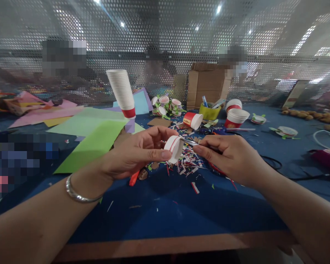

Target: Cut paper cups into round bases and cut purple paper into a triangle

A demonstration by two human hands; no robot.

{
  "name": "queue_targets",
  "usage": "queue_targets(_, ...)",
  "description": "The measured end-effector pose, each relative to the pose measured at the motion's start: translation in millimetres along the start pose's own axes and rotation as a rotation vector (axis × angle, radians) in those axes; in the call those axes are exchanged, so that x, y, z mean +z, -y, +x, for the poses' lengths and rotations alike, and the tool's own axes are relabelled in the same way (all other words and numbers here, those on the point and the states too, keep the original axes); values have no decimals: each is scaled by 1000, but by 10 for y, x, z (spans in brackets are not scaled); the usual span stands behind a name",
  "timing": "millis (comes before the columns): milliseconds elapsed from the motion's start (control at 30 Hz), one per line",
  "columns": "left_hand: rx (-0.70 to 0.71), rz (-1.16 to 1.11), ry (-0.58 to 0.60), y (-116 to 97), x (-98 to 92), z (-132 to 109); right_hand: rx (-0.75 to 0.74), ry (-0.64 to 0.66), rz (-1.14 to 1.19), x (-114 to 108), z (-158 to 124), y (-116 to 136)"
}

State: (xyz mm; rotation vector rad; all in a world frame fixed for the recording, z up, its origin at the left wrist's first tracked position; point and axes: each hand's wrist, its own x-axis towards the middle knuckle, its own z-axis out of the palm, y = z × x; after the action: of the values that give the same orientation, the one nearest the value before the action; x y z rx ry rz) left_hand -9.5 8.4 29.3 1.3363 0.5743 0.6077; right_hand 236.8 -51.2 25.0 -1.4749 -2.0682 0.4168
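Observation:
My left hand (pixel 139 152) pinches the cut-off bottom of a paper cup (pixel 177 151), a shallow white ring with a thin red line, tilted with its hollow side toward the right. My right hand (pixel 231 156) is closed around a pair of scissors (pixel 189 141). Their metal blades point left and meet the cup bottom's upper rim; most of the handles are hidden by my fingers. Beneath both hands lies a pile of red and white paper scraps (pixel 188 163). An orange strip (pixel 134 178) rests under my left hand.
A tall stack of paper cups (pixel 121 90) stands at back left beside green paper sheets (pixel 95 146). Behind my hands are small cup-bottom crafts (pixel 165 102), a tipped red cup (pixel 192 120), a yellow-green pen holder (pixel 209 111) and a cardboard box (pixel 206 86). Walnut-like objects (pixel 309 114) lie right.

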Motion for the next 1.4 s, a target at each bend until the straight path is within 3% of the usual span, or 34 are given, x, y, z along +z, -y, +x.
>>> queue_targets(300, 3, 71, -26, -12, 29, -11, -19, 31, 22, -4, -4, 25)
queue_targets(567, 2, -45, 21, 34, -37, 8, -2, 63, 52, -16, 1, 16)
queue_targets(800, 9, -119, -21, -26, -34, 4, 30, 62, 50, -24, -9, 13)
queue_targets(1400, 20, 27, 7, 17, -71, -30, 6, 77, 4, 2, 2, 13)
